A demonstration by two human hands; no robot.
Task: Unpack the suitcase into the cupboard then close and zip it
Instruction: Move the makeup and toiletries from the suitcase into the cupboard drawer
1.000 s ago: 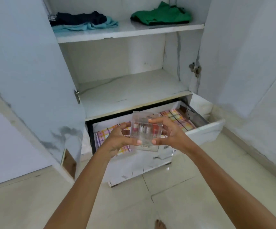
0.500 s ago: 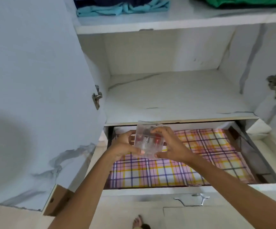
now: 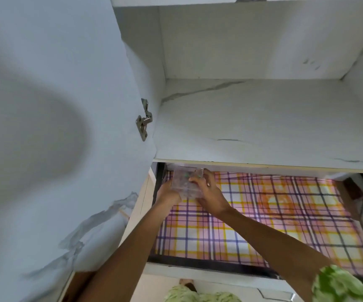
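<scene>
Clear box [image 3: 187,184] between left hand [image 3: 168,194] and right hand [image 3: 208,196], both grips closed round it, over drawer [image 3: 285,225].

Clear box [image 3: 187,182] motion-blurred — we cannot read contents. Left hand [image 3: 168,194] partly hidden behind box; fingers not visible to us. Drawer [image 3: 208,265] back left corner sits under shelf edge [image 3: 263,165] in shadow. Cupboard door [image 3: 56,127] cut off at left and top edges. Green sleeve [image 3: 341,284] blurred, cut off at bottom right.
</scene>
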